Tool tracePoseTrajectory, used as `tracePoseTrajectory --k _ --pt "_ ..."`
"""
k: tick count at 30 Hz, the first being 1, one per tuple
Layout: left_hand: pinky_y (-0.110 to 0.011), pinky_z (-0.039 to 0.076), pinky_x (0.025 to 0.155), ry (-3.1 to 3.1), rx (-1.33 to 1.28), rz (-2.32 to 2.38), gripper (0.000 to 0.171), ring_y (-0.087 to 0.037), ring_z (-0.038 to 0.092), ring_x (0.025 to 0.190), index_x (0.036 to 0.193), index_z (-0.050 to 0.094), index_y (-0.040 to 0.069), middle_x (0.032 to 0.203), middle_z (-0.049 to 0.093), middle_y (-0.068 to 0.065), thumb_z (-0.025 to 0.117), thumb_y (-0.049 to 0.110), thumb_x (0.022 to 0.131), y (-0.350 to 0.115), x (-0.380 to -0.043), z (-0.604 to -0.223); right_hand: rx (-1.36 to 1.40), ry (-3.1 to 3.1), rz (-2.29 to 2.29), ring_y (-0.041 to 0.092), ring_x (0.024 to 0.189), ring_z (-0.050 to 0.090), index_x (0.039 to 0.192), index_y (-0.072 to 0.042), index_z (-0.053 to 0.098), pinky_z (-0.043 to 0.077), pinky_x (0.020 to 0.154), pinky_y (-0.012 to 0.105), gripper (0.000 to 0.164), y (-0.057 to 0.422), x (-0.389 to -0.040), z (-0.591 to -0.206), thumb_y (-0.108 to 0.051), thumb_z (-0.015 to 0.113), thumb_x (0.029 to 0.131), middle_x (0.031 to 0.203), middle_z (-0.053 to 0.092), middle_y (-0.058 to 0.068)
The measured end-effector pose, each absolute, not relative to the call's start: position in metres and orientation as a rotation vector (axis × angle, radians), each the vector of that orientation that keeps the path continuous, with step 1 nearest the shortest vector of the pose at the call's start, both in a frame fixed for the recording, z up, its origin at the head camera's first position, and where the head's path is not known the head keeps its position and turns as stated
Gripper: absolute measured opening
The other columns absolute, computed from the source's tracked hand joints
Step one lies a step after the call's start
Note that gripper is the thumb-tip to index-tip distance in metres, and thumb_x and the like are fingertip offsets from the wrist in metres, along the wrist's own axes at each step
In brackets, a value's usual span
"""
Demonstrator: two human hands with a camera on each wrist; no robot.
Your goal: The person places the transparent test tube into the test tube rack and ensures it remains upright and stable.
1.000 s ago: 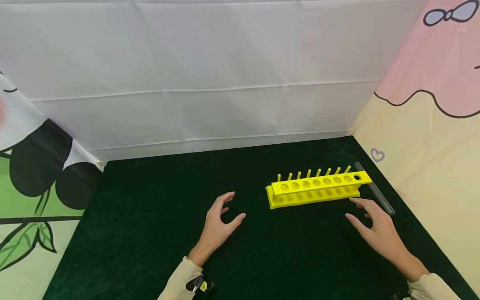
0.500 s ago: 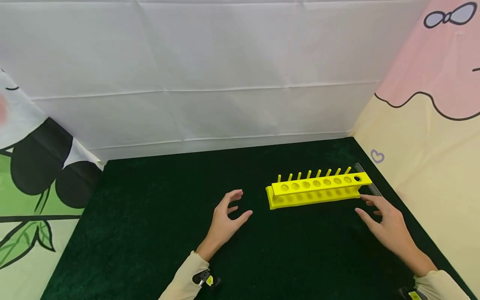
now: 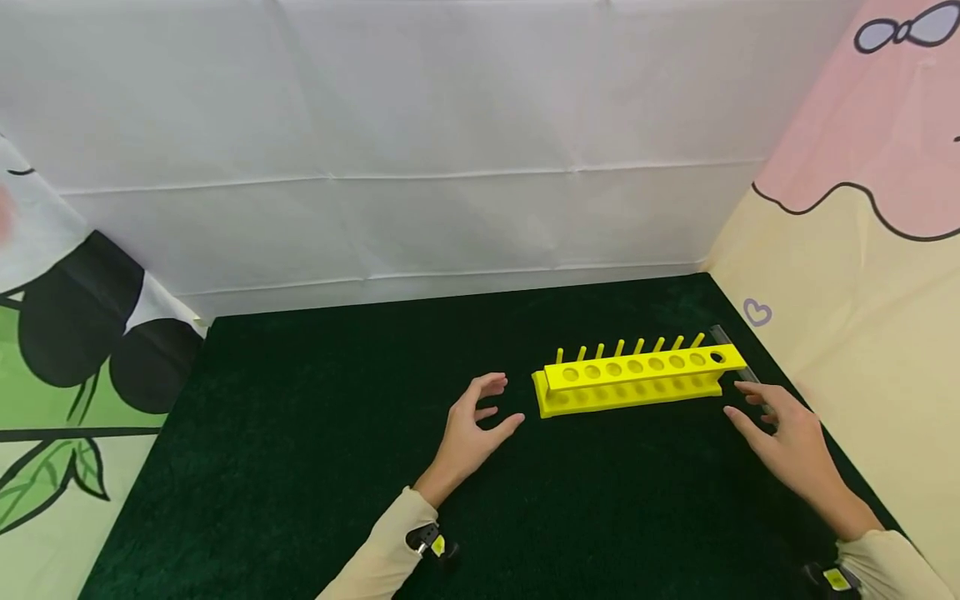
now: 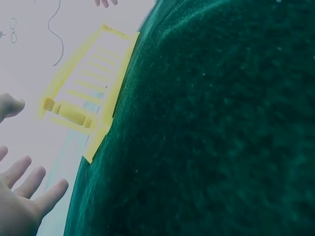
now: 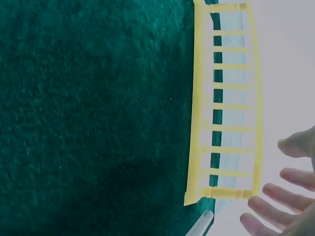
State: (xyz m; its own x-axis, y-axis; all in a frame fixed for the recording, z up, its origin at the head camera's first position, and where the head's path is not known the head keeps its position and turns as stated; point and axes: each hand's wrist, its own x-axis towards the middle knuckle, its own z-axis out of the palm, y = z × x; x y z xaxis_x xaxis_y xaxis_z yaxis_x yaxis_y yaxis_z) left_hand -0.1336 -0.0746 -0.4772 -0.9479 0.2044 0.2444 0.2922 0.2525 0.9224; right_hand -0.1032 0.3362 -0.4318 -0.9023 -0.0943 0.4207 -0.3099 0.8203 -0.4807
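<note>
A yellow test tube rack point(image 3: 637, 379) stands on the dark green cloth, with a row of round holes on top and a row of pegs along its back. My left hand point(image 3: 468, 437) hovers off the rack's left end, fingers spread and slightly bent, holding nothing. Off the other end is my right hand point(image 3: 787, 437), also relaxed and holding nothing. Behind the rack's right end lies a clear tube point(image 3: 722, 335), partly hidden by the rack and the right hand; its rounded end shows in the right wrist view as a pale tube tip point(image 5: 207, 215).
The green cloth point(image 3: 300, 467) covers the table. A white curtain point(image 3: 450, 150) rises behind it, a printed yellow and pink cloth point(image 3: 862, 333) hangs at the right, and another printed cloth point(image 3: 67, 333) at the left. Each wrist wears a strapped device point(image 3: 427, 540).
My left hand has moved right, toward the rack's left end. The right hand has shifted right and slightly up, now covering more of the clear tube. The rack has stayed put.
</note>
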Motion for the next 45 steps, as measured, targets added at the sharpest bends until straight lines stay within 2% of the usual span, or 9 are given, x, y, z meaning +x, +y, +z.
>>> tracePoseTrajectory --k 6,15,18,20,23,28,34,39,45 --pt "-0.041 0.049 0.092 -2.427 -0.512 -1.842 0.056 -0.015 0.048 0.12 0.133 0.042 0.027 0.135 0.048 -0.006 0.071 0.03 0.086 -0.066 -0.141 -0.479 0.275 -2.633 0.822 -0.009 0.09 0.041 0.119 -0.001 0.058 0.032 0.072 -0.003 0.04 0.345 -0.107 -0.434 -0.009 0.073 0.082 0.106 0.058 0.017" --pt "-0.039 0.049 0.093 -2.425 -0.532 -1.891 0.056 -0.017 0.048 0.121 0.134 0.042 0.024 0.136 0.048 -0.006 0.071 0.028 0.086 -0.053 -0.147 -0.48 0.235 -2.674 0.848 -0.019 0.092 0.034 0.118 0.002 0.058 0.033 0.069 -0.003 0.038 0.356 -0.112 -0.437 -0.01 0.071 0.084 0.108 0.055 0.021" --pt "-0.039 0.049 0.093 -2.413 -0.535 -1.92 0.055 -0.018 0.048 0.12 0.133 0.043 0.023 0.135 0.048 -0.009 0.071 0.025 0.086 -0.05 -0.148 -0.481 0.202 -2.687 0.835 -0.005 0.092 0.048 0.118 0.002 0.058 0.034 0.068 -0.002 0.038 0.36 -0.115 -0.439 -0.011 0.071 0.085 0.107 0.057 0.022" --pt "-0.04 0.049 0.093 -2.407 -0.542 -1.936 0.055 -0.019 0.048 0.12 0.133 0.043 0.022 0.135 0.048 -0.01 0.071 0.023 0.086 -0.048 -0.148 -0.482 0.18 -2.7 0.828 0.013 0.093 0.054 0.119 0.003 0.057 0.034 0.067 -0.002 0.039 0.362 -0.116 -0.439 -0.012 0.07 0.085 0.108 0.057 0.023" --pt "-0.043 0.048 0.093 -2.391 -0.552 -1.966 0.056 -0.024 0.048 0.121 0.134 0.043 0.019 0.136 0.047 -0.011 0.071 0.02 0.085 -0.044 -0.149 -0.482 0.167 -2.718 0.84 0.039 0.094 0.054 0.119 0.004 0.055 0.033 0.066 -0.002 0.039 0.365 -0.118 -0.44 -0.013 0.069 0.087 0.108 0.056 0.026" --pt "-0.046 0.047 0.093 -2.375 -0.561 -2.006 0.057 -0.031 0.046 0.122 0.134 0.043 0.017 0.137 0.045 -0.014 0.071 0.018 0.085 -0.038 -0.152 -0.481 0.158 -2.725 0.842 0.043 0.093 0.055 0.119 0.006 0.055 0.034 0.065 -0.002 0.039 0.368 -0.121 -0.442 -0.012 0.068 0.087 0.108 0.056 0.028" --pt "-0.046 0.048 0.092 -2.371 -0.565 -1.995 0.056 -0.033 0.048 0.12 0.134 0.043 0.016 0.136 0.046 -0.013 0.072 0.021 0.085 -0.03 -0.159 -0.483 0.16 -2.734 0.847 0.046 0.093 0.055 0.119 0.007 0.054 0.036 0.063 -0.001 0.039 0.373 -0.126 -0.446 -0.011 0.068 0.087 0.108 0.055 0.029" --pt "-0.043 0.05 0.091 -2.348 -0.559 -2.001 0.051 -0.03 0.049 0.119 0.131 0.046 0.024 0.135 0.048 -0.01 0.07 0.027 0.087 -0.025 -0.167 -0.489 0.16 -2.746 0.848 0.046 0.094 0.054 0.12 0.008 0.053 0.034 0.063 -0.002 0.04 0.374 -0.131 -0.447 -0.012 0.068 0.088 0.109 0.054 0.03" --pt "-0.038 0.052 0.088 -2.322 -0.563 -2.014 0.047 -0.026 0.052 0.115 0.132 0.047 0.018 0.129 0.051 -0.007 0.067 0.028 0.089 -0.019 -0.171 -0.492 0.141 -2.76 0.845 0.047 0.094 0.053 0.121 0.009 0.052 0.033 0.063 -0.001 0.042 0.374 -0.137 -0.445 -0.014 0.067 0.089 0.11 0.054 0.031"
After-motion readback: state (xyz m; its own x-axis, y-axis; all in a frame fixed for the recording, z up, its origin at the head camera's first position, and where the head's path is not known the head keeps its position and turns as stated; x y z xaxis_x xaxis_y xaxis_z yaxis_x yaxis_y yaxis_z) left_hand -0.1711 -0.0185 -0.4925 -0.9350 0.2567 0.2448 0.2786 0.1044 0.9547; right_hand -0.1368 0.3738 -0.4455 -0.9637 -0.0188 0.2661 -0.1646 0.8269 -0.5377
